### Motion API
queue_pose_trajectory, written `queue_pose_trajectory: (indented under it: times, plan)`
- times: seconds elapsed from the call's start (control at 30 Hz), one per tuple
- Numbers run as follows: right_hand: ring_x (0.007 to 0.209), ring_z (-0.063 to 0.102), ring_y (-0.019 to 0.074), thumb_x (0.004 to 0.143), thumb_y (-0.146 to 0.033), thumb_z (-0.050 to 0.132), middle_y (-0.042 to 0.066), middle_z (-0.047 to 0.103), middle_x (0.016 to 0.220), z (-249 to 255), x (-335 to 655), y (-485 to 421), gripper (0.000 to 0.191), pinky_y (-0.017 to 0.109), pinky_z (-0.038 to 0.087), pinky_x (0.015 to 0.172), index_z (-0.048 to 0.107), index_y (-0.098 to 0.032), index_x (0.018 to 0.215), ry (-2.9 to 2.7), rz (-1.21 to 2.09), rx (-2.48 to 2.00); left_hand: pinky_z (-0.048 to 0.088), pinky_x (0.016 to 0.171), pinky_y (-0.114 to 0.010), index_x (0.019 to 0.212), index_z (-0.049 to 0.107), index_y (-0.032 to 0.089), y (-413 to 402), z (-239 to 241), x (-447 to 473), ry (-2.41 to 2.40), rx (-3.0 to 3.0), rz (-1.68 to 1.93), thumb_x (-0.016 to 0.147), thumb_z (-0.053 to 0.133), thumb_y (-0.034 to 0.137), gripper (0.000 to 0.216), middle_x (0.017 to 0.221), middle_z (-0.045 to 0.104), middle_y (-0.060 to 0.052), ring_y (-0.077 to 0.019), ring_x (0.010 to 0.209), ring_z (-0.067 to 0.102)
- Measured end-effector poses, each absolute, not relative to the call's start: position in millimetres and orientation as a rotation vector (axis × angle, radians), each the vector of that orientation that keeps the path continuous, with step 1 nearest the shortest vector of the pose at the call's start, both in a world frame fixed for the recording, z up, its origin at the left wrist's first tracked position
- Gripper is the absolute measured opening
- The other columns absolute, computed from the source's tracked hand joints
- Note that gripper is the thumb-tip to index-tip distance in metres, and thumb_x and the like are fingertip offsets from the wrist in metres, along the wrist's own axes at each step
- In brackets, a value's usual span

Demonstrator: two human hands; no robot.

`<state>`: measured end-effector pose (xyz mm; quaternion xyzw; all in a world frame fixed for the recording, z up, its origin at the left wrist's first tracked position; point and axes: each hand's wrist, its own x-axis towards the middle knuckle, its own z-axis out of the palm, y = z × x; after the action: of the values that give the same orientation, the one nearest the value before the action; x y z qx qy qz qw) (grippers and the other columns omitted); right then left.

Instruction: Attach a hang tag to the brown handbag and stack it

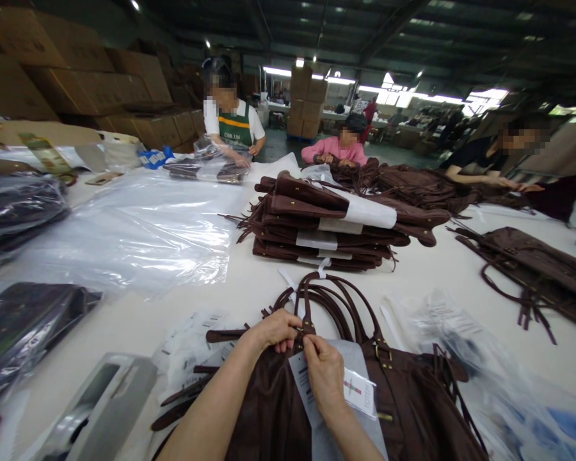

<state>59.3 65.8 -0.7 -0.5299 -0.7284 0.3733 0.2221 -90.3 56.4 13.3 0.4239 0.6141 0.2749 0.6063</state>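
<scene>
Brown bag (271, 410) laid on the white tabletop (249, 282) in the foreground, its handle base (308, 325) pinched in the grip of left hand (277, 330) and right hand (324, 368), gray sheet (358, 351) partly covered by the latter, stacked bags (288, 221) set beyond.

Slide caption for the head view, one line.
Left hand and right hand at the handle base of a brown bag, stacked bags beyond.

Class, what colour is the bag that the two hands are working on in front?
The bag is dark brown, seen best in the head view.
</scene>
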Motion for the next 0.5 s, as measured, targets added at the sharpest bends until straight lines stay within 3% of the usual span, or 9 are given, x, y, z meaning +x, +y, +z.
queue_pose_trajectory:
  times: [0.23,0.5]
  plan:
    - [0.060,0.056,0.0168,0.079,-0.042,0.039,0.004,0.065,0.071,-6.3,58.5,63.4,0.035,0.024,0.038,0.054,0.065,-0.019,0.081,-1.958,1.083,-1.431,0.033,0.030,-0.014,0.069,0.056,0.014,61.5,13.8,-90.2,1.429,0.936,0.602,0.057,0.041,0.008,0.020,0.042,0.049,0.005,-0.0070,0.030,0.043]
    - [0.060,0.056,0.0162,0.078,-0.038,0.040,0.003,0.063,0.067,-1.5,61.5,74.2,0.031,0.023,0.040,0.055,0.065,-0.018,0.079,-1.985,1.235,-1.360,0.031,0.029,-0.014,0.068,0.050,0.015,57.3,7.0,-87.3,1.485,0.913,0.694,0.058,0.041,0.009,0.014,0.040,0.048,0.006,-0.0065,0.029,0.041]
